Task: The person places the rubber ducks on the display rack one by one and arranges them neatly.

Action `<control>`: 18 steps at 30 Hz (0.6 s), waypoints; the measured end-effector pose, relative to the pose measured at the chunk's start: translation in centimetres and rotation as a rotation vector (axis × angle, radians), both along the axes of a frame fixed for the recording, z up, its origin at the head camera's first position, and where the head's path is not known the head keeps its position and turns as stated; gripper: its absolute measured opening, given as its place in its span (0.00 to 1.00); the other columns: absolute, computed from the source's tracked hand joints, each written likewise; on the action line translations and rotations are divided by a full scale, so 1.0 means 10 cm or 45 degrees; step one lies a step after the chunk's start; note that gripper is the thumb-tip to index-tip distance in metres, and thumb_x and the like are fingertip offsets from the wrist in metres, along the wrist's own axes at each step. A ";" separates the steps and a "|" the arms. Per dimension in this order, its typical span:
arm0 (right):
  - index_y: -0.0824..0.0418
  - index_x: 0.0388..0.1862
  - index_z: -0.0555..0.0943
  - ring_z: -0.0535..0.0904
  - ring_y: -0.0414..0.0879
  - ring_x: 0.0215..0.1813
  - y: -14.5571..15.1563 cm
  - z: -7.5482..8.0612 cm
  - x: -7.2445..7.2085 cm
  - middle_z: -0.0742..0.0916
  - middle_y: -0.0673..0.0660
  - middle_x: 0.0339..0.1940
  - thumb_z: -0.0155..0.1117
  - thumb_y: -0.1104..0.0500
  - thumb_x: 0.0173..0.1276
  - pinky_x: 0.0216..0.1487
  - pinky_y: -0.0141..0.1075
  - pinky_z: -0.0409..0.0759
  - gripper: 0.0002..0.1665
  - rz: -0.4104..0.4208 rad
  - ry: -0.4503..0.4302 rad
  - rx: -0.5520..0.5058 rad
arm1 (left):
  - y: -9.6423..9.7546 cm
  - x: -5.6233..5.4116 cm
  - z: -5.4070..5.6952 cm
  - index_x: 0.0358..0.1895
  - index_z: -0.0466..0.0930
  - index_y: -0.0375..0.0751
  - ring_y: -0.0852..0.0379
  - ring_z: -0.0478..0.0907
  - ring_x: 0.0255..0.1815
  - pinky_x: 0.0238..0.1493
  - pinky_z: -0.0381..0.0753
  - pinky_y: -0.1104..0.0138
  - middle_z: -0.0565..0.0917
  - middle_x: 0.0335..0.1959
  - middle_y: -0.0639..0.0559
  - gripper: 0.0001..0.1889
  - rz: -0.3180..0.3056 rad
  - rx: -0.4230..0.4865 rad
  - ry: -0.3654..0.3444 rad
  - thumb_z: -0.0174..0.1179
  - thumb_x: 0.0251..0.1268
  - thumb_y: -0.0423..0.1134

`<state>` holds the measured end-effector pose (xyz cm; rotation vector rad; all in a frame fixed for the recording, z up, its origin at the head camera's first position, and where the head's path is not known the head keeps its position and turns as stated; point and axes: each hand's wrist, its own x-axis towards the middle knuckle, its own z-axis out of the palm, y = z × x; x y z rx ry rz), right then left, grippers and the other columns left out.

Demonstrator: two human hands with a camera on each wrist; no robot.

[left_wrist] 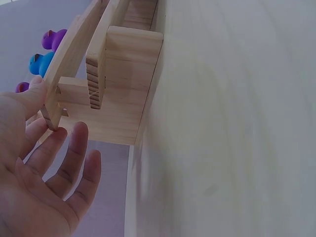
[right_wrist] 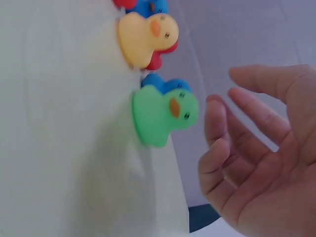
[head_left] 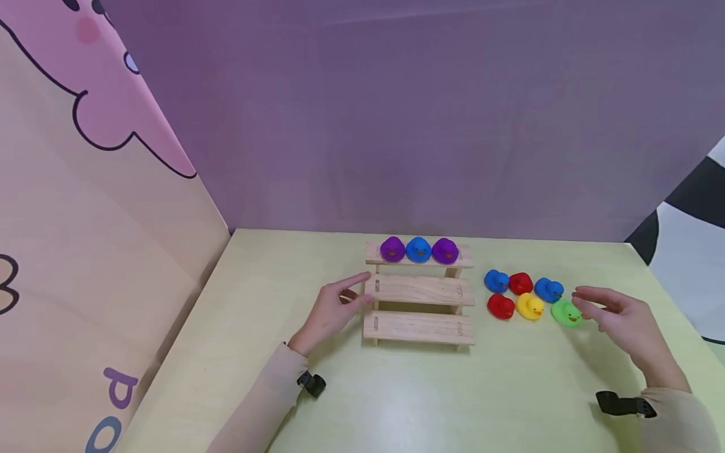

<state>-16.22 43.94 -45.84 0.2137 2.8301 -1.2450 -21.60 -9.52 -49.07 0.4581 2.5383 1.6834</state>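
Observation:
A small three-step wooden rack (head_left: 419, 289) stands on the table. My left hand (head_left: 331, 311) is at its left end, thumb and index finger pinching the end of the middle plank (left_wrist: 64, 64), the other fingers spread below. Along the top step sit a purple duck (head_left: 393, 250), a blue duck (head_left: 418, 250) and another purple duck (head_left: 445, 251). My right hand (head_left: 620, 318) hovers beside a green rubber duck (right_wrist: 153, 116), its fingers loosely bent around empty air. In the right wrist view a gap shows between fingertips and duck.
Left of the green duck, a yellow duck (head_left: 530, 306) and a red duck (head_left: 501, 306) form the front row. Behind them are a blue duck (head_left: 496, 281), a red duck (head_left: 520, 284) and another blue duck (head_left: 549, 290). A purple backdrop (head_left: 419, 126) rises behind the table (head_left: 419, 402).

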 end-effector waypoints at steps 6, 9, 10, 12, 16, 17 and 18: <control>0.63 0.73 0.76 0.77 0.30 0.41 0.08 -0.10 -0.01 0.72 0.16 0.44 0.62 0.40 0.81 0.39 0.34 0.81 0.35 0.075 -0.092 0.032 | 0.01 0.01 0.01 0.73 0.80 0.61 0.55 0.85 0.45 0.39 0.86 0.64 0.89 0.57 0.46 0.26 0.009 -0.012 0.001 0.71 0.73 0.47; 0.61 0.71 0.79 0.80 0.33 0.40 0.09 -0.12 -0.01 0.74 0.17 0.44 0.64 0.41 0.81 0.38 0.35 0.82 0.32 0.086 -0.090 0.021 | 0.01 0.01 0.01 0.73 0.80 0.62 0.55 0.86 0.46 0.40 0.86 0.63 0.88 0.59 0.46 0.26 0.007 -0.020 0.007 0.70 0.74 0.47; 0.60 0.71 0.79 0.81 0.33 0.40 0.09 -0.12 -0.01 0.74 0.16 0.44 0.64 0.42 0.80 0.38 0.35 0.83 0.31 0.085 -0.089 0.014 | 0.01 0.01 0.01 0.73 0.80 0.61 0.55 0.86 0.46 0.40 0.86 0.63 0.88 0.59 0.46 0.26 0.007 -0.020 0.009 0.70 0.74 0.47; 0.60 0.71 0.79 0.83 0.32 0.40 0.09 -0.13 -0.01 0.75 0.16 0.44 0.65 0.42 0.80 0.38 0.35 0.84 0.31 0.083 -0.081 0.004 | 0.01 0.00 0.00 0.73 0.80 0.61 0.55 0.86 0.46 0.40 0.86 0.63 0.88 0.60 0.46 0.26 0.009 -0.024 0.012 0.70 0.74 0.47; 0.65 0.73 0.77 0.83 0.30 0.40 0.07 -0.13 -0.01 0.75 0.17 0.44 0.65 0.42 0.80 0.39 0.34 0.85 0.35 0.082 -0.088 -0.007 | 0.01 0.00 0.00 0.73 0.80 0.62 0.55 0.85 0.46 0.39 0.86 0.64 0.88 0.60 0.46 0.26 0.015 -0.026 0.005 0.70 0.74 0.48; 0.66 0.73 0.76 0.83 0.30 0.40 0.07 -0.13 -0.01 0.74 0.17 0.44 0.65 0.42 0.80 0.40 0.34 0.85 0.36 0.081 -0.090 -0.009 | 0.00 0.00 0.00 0.73 0.80 0.62 0.55 0.85 0.46 0.39 0.86 0.64 0.88 0.60 0.46 0.26 0.015 -0.025 0.002 0.70 0.73 0.48; 0.66 0.73 0.76 0.82 0.30 0.41 0.07 -0.12 -0.01 0.74 0.18 0.44 0.66 0.42 0.80 0.40 0.33 0.85 0.36 0.080 -0.093 -0.011 | 0.00 0.01 0.01 0.73 0.80 0.62 0.55 0.85 0.46 0.39 0.86 0.64 0.88 0.59 0.46 0.26 0.014 -0.022 0.002 0.70 0.73 0.49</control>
